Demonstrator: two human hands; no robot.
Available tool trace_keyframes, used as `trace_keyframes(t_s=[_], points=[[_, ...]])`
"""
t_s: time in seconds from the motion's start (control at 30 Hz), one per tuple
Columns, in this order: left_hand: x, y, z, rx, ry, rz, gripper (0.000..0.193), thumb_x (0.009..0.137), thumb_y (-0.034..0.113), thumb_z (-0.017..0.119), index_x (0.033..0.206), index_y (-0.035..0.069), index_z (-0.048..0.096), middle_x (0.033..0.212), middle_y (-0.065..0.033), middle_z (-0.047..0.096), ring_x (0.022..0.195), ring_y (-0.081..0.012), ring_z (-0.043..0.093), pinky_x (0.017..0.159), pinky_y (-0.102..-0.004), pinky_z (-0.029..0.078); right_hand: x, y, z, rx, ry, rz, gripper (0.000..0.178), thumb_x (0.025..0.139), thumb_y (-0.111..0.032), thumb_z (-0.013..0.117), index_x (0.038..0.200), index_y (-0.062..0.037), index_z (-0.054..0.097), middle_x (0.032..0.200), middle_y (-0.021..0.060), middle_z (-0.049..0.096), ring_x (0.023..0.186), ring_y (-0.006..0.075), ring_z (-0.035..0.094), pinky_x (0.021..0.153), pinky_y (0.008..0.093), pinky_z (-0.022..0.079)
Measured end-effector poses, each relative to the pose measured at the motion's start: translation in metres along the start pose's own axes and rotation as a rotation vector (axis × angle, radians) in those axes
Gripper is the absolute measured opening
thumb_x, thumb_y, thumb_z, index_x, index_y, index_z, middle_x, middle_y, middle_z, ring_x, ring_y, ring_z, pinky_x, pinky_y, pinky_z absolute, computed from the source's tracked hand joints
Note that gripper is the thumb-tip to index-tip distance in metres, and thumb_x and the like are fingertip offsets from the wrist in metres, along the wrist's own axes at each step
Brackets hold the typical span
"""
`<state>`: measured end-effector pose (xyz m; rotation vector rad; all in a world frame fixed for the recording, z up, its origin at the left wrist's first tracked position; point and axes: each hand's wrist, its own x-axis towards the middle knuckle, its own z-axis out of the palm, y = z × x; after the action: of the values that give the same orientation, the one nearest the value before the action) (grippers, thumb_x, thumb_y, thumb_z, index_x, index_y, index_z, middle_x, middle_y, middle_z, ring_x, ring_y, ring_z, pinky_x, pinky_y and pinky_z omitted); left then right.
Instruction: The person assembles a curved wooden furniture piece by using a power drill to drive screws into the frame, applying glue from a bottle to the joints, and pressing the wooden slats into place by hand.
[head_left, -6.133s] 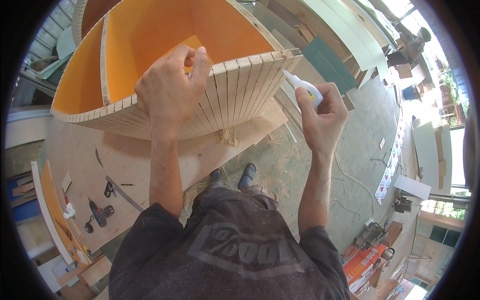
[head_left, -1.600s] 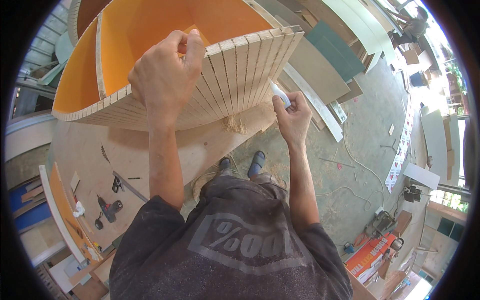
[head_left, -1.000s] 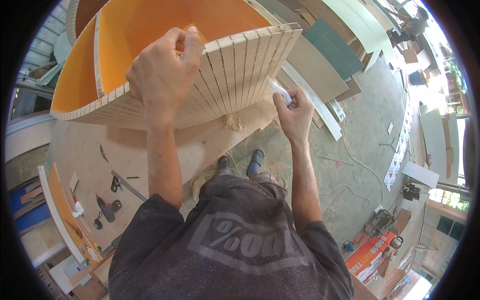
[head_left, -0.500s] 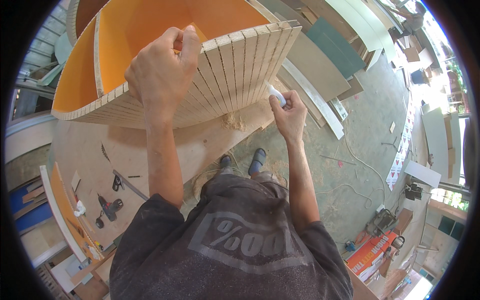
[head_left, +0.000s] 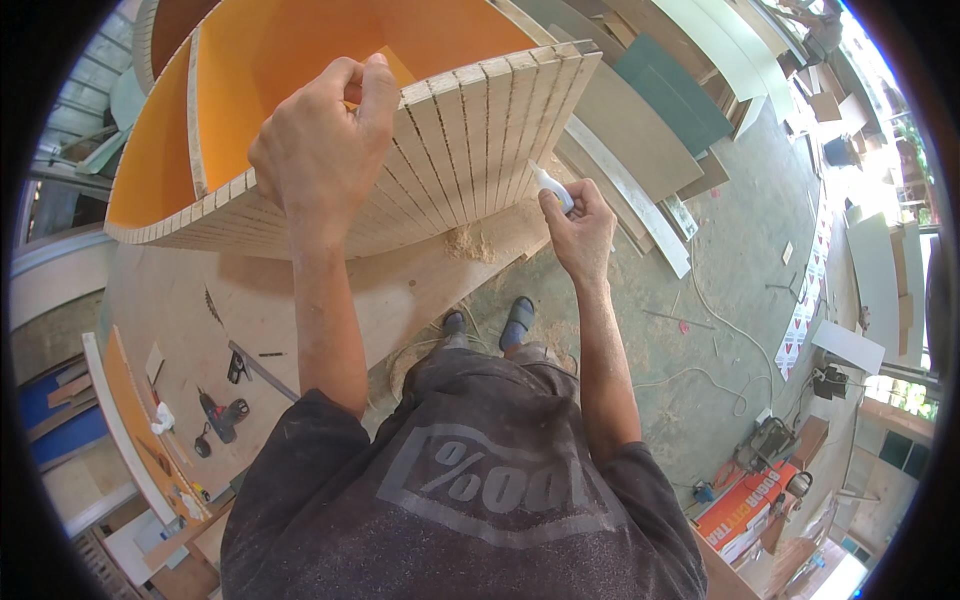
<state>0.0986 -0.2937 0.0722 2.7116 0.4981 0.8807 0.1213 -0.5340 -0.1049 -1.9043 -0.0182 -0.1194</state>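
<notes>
Matt, rough-grooved wooden panel

Left hand curled at rim of slotted panel, grip unclear. Right hand holds white bottle, aimed up-left at panel; contact unclear. Sawdust, drill, square on table. Green board behind. Co-worker upper right.

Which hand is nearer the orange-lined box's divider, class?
Left: the left hand grips the box's rim just right of the divider; the right hand holds a white bottle, farther right.
</notes>
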Motion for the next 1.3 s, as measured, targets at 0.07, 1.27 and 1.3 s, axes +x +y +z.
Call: trace_keyframes(t_s=[0.07, 1.27, 1.3], points=[[0.000, -0.001, 0.000, 0.005, 0.009, 0.000, 0.043, 0.099, 0.044, 0.053, 0.087, 0.011, 0.078, 0.077, -0.0031, 0.077, 0.067, -0.0267, 0.073, 0.064, -0.0403, 0.055, 0.000, -0.006, -0.002, -0.046, -0.011, 0.007, 0.023, 0.090, -0.020, 0.076, 0.088, 0.0005, 0.066, 0.072, 0.0032, 0.067, 0.063, 0.0056, 0.056, 0.058, 0.0249, 0.046], [0.002, -0.001, -0.001, 0.001, -0.079, -0.039, 0.052, 0.100, 0.056, 0.051, 0.096, 0.013, 0.080, 0.075, -0.0027, 0.074, 0.074, -0.0189, 0.071, 0.072, -0.0349, 0.053, -0.011, 0.034, 0.018, 0.049, 0.004, 0.087, 0.023, 0.092, -0.018, 0.075, 0.095, 0.0029, 0.066, 0.079, 0.0099, 0.075, 0.072, 0.0093, 0.067, 0.066, 0.0276, 0.054], [0.002, -0.001, -0.001, 0.002, -0.078, -0.039, 0.052, 0.100, 0.056, 0.051, 0.096, 0.014, 0.080, 0.075, -0.0027, 0.074, 0.074, -0.0189, 0.071, 0.072, -0.0349, 0.053, -0.011, 0.034, 0.018, 0.041, 0.000, 0.092, 0.023, 0.092, -0.018, 0.075, 0.095, 0.0029, 0.066, 0.079, 0.0098, 0.075, 0.072, 0.0093, 0.067, 0.066, 0.0277, 0.054]])
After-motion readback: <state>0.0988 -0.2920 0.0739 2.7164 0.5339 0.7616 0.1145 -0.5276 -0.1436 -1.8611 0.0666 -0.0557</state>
